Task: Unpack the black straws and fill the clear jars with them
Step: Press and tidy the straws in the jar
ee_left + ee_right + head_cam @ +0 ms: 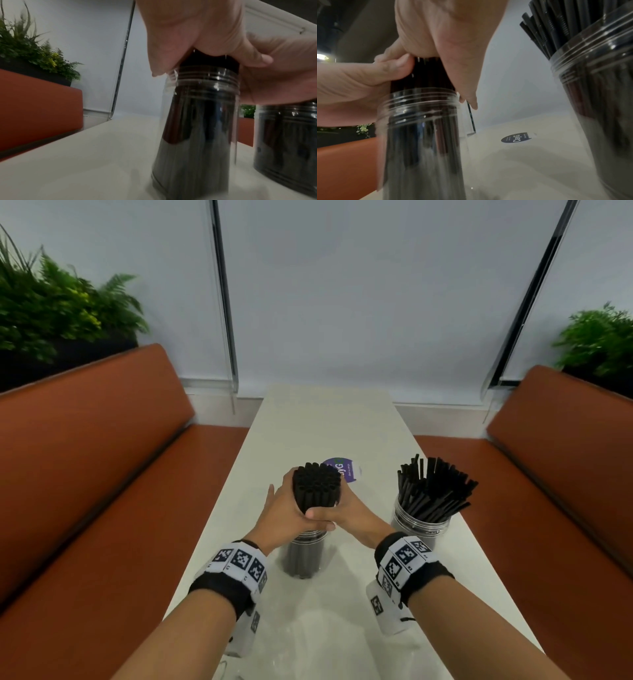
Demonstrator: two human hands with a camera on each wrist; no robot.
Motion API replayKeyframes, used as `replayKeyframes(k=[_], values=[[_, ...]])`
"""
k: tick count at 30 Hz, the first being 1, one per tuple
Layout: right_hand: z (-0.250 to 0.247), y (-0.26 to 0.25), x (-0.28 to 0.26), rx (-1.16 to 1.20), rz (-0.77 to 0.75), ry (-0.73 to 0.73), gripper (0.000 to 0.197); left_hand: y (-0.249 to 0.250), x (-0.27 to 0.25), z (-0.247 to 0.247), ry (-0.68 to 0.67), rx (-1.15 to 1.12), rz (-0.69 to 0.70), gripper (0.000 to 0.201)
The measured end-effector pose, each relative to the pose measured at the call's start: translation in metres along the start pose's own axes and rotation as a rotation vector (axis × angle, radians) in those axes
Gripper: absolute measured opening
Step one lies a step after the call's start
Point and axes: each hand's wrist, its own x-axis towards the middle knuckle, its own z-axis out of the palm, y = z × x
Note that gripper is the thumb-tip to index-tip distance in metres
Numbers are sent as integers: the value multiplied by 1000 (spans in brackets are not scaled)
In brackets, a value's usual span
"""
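Both hands, left hand and right hand, wrapped round straw bundle, standing in clear jar

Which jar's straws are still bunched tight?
The left jar, under both hands; its straw bundle stands packed. The right jar holds straws fanned loose.

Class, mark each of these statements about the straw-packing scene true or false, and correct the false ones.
1. Both hands grip one bundle of black straws. True: left hand, right hand.
2. That bundle stands in a clear jar. True.
3. The second jar is empty. False: it holds fanned-out black straws.
4. A round purple sticker lies on the table beyond the hands. True.
5. The benches are blue. False: they are orange-brown.
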Motion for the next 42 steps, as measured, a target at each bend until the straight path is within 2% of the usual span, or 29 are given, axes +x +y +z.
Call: replayKeyframes(k=[3,4,8,11,15,19,22,25,27,29,32,35,39,42], values=[[-13,-7,-4,-24,23,-15,108,4,1,-21,-149,-17,-82,131],[-18,-9,-6,-32,34,-15,112,6,3,-29,-195,5,-120,134],[-31,-13,-12,-64,75,-25,112,17,8,-57,-329,183,-243,116],[-26,-10,-15,-50,81,5,114,20,8,-60,-397,194,-229,116],[0,-7,-10,34,-4,31,99,20,11,-38,-342,45,-83,106],[12,-14,3,136,-85,196,82,17,17,-20,-139,-84,-6,96],[-1,-24,7,181,-136,193,72,20,18,-15,-20,-170,37,99],[-15,-19,4,188,-105,115,65,21,13,-16,-44,-162,24,115],[-21,-11,1,160,-78,78,53,19,11,-20,-59,-179,-4,119],[-26,-5,-2,153,-76,49,49,16,12,-27,-85,-203,-26,123],[-27,-3,-3,183,-66,41,58,10,12,-35,-199,-169,-79,130],[-27,-6,-7,205,-38,28,80,4,8,-33,-297,-97,-116,131],[-17,-5,-9,102,-51,-48,93,4,12,-23,-291,-25,-94,124],[-2,-11,-4,60,-95,26,83,8,19,-18,-272,-8,-72,107]])
